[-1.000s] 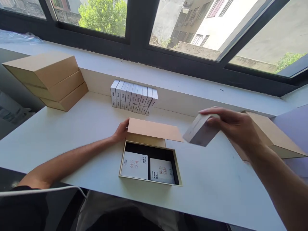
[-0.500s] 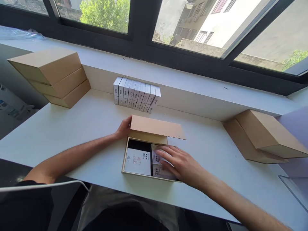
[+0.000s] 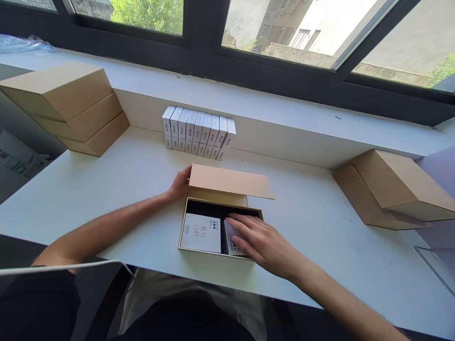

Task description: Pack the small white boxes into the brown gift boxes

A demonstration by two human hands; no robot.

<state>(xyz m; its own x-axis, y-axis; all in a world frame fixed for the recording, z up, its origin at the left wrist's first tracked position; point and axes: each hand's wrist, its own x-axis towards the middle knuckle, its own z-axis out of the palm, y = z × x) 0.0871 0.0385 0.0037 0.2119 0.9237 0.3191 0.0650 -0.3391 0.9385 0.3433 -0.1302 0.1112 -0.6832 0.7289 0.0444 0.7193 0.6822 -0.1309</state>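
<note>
An open kraft box (image 3: 185, 226) with a black lining sits near the front edge of the white table. Its lid (image 3: 229, 181) stands tilted up at the back, and my left hand (image 3: 180, 185) grips the lid's left end. Two small white packs lie inside: one (image 3: 201, 232) on the left, another (image 3: 235, 241) on the right. My right hand (image 3: 256, 240) lies flat on the right pack, fingers stretched out and pressing on it.
A row of several white packs (image 3: 197, 131) stands against the window ledge. Three kraft boxes (image 3: 67, 106) are stacked at the far left. Two more kraft boxes (image 3: 386, 189) lean together at the right. A clear tray corner (image 3: 439, 267) shows at the right edge.
A second ago my right hand held a white pack in the air at the right. It brought the pack down into the box's right side and now presses flat on it.
</note>
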